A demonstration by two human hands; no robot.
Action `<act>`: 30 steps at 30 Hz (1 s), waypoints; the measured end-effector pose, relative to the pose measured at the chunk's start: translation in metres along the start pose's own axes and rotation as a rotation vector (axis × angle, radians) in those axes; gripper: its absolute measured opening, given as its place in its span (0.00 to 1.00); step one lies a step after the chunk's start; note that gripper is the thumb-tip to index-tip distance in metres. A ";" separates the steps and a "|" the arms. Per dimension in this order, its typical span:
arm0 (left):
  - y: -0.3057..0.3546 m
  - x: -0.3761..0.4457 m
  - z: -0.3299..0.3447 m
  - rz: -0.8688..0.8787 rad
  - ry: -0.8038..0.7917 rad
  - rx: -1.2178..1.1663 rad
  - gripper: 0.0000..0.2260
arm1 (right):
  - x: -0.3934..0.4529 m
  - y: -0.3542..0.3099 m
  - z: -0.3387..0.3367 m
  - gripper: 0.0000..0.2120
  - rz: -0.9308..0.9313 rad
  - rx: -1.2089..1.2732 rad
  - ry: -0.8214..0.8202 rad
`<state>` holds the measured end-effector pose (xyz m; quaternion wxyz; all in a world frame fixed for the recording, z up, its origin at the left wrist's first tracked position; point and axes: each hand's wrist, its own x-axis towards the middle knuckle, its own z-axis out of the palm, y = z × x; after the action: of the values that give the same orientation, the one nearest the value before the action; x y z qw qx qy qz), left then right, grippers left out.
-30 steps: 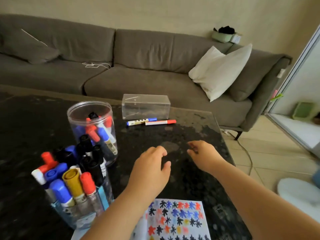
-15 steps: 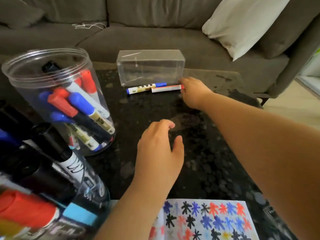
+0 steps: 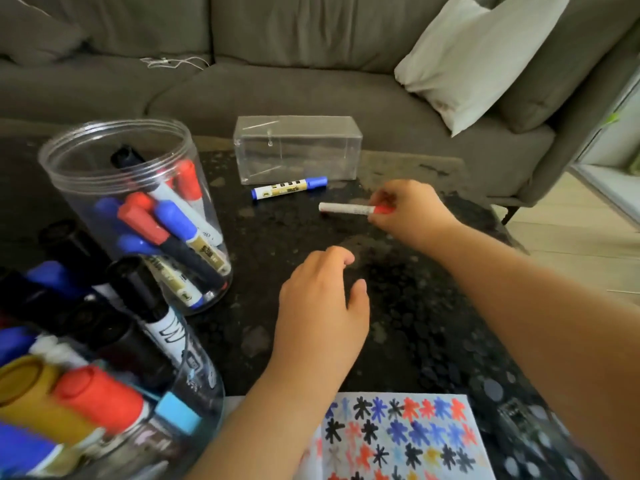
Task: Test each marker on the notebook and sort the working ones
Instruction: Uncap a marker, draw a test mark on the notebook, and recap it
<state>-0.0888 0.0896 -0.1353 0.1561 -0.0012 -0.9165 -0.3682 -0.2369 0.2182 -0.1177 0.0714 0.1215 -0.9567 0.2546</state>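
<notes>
My right hand [image 3: 408, 209] pinches the red-capped end of a white marker [image 3: 344, 208], which it holds level just above the dark table. A blue-capped marker [image 3: 289, 188] lies in front of a clear rectangular box [image 3: 298, 148]. Over the table, nearer to me, my left hand [image 3: 322, 306] hovers with loosely curled fingers and holds nothing. The notebook page [image 3: 401, 441], covered in coloured star marks, lies at the near edge. On the left, a clear round jar [image 3: 138, 216] holds several markers. A second container [image 3: 86, 393] of markers stands at the near left.
The dark speckled table [image 3: 415, 323] ends at the right, with tiled floor [image 3: 571, 230] beyond. A grey sofa [image 3: 277, 81] with a white cushion [image 3: 485, 53] stands behind the table.
My right hand has picked the red-capped marker up from beside the blue one and drawn it right and toward me. My left hand has barely moved.
</notes>
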 end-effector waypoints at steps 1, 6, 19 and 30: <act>0.005 -0.002 -0.004 0.014 -0.011 0.006 0.13 | -0.015 -0.002 -0.010 0.06 0.029 0.093 0.040; 0.027 -0.022 -0.041 0.001 -0.031 -0.040 0.09 | -0.098 -0.019 -0.047 0.07 0.176 0.678 0.085; 0.062 -0.141 -0.094 -0.315 -0.436 -0.811 0.11 | -0.309 -0.095 -0.077 0.18 0.320 1.248 -0.364; 0.062 -0.140 -0.088 -0.285 -0.613 -1.248 0.13 | -0.312 -0.094 -0.052 0.15 0.281 1.591 -0.446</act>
<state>0.0769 0.0908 -0.0740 -0.1884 -0.0739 -0.5285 -0.8244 0.0919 0.2268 -0.0913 -0.2589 0.0628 -0.4895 0.8303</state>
